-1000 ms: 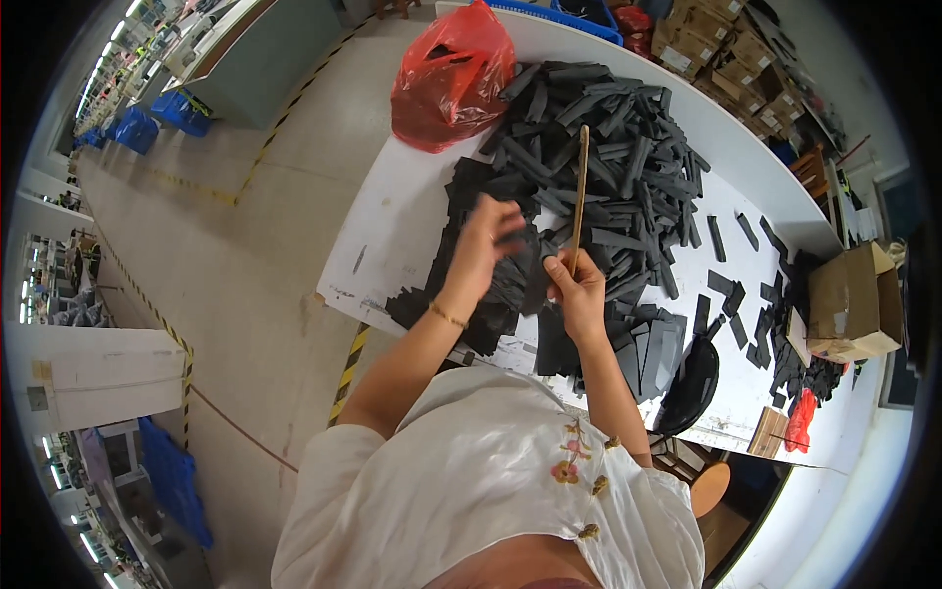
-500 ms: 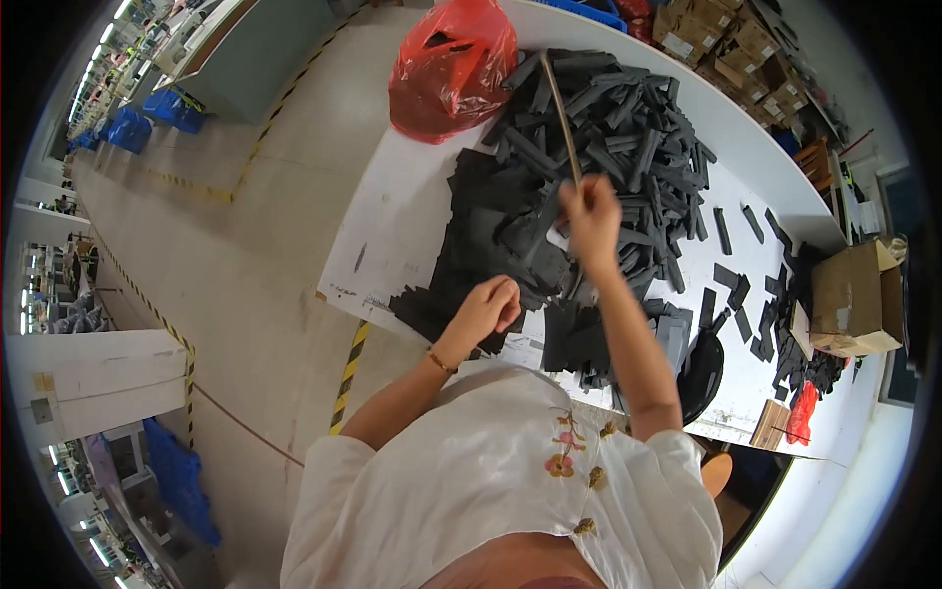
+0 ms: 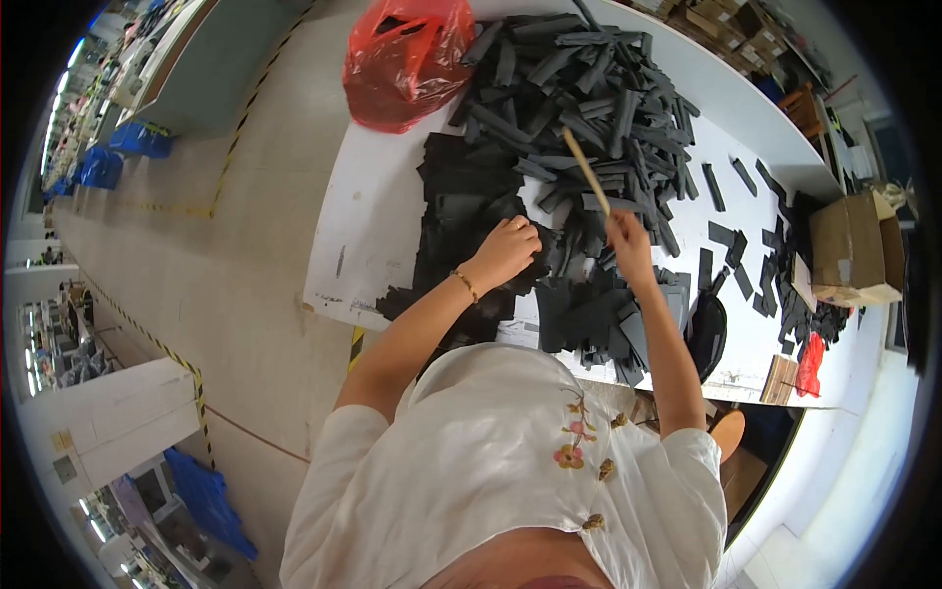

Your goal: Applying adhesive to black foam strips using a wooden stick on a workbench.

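Observation:
My right hand (image 3: 628, 240) grips a thin wooden stick (image 3: 587, 171) that points up and left over a big heap of dark grey foam strips (image 3: 579, 88). My left hand (image 3: 507, 250) rests with curled fingers on flat black sheets (image 3: 461, 211) stacked near the table's left part. A thin bracelet circles my left wrist. More stacked black pieces (image 3: 589, 319) lie just below my right hand, near the table's front edge.
The white table (image 3: 368, 240) curves away to the right. A red plastic bag (image 3: 407, 59) sits at its far left end. A cardboard box (image 3: 854, 250), scattered strips (image 3: 731, 236) and a small red bag (image 3: 810, 363) lie to the right. Concrete floor with yellow-black tape lies left.
My right hand with the stick has come down from over the heap toward the front edge. My left hand stays on the black sheets.

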The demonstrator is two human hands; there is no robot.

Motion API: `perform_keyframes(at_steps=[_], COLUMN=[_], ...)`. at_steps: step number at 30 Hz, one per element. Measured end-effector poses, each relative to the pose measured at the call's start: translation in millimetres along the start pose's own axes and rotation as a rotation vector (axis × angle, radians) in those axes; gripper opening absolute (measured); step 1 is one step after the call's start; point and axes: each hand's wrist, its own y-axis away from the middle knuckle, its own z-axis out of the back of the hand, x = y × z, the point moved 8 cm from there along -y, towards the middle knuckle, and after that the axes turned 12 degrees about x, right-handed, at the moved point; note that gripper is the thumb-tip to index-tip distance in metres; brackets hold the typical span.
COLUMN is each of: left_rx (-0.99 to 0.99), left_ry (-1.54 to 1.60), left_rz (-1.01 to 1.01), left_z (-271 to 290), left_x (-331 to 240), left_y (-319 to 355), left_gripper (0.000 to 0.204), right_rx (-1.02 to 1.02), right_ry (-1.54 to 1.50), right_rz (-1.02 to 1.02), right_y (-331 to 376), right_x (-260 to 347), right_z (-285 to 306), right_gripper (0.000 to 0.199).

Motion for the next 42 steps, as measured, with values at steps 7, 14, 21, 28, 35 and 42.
perform_keyframes(at_steps=[7,14,21,28,35,42], left_rx=[0.236,0.182,0.125,-0.181,-0.318,-0.282], left_ry=[-0.449,0.219,0.586,0.756,0.794,0.773], left_rz=[-0.018,0.078,0.226,0.219,0.203,0.267], left_z=[-15,-21,32,91,157,181], left_x=[-10,20,51,49,44,53], left_y=[-37,8,4,12,22,43], left_gripper=[0.013,0.014,0.022,0.019,0.014,0.015], right_rx=[-0.059,0.062,0.052,-0.039,-0.011,0.063], right_ry=[0.339,0.367,0.199,0.468,0.437,0.45], right_rz=[-0.072,-0.152,-0.086,0.134,0.031,0.229], right_y=[111,132,87,78,84,89], right_x=[-16,-38,-25,43,108,188], right_z=[70,28,36,54,65,34], right_gripper=[0.016,0.028,0.025,0.03,0.024,0.016])
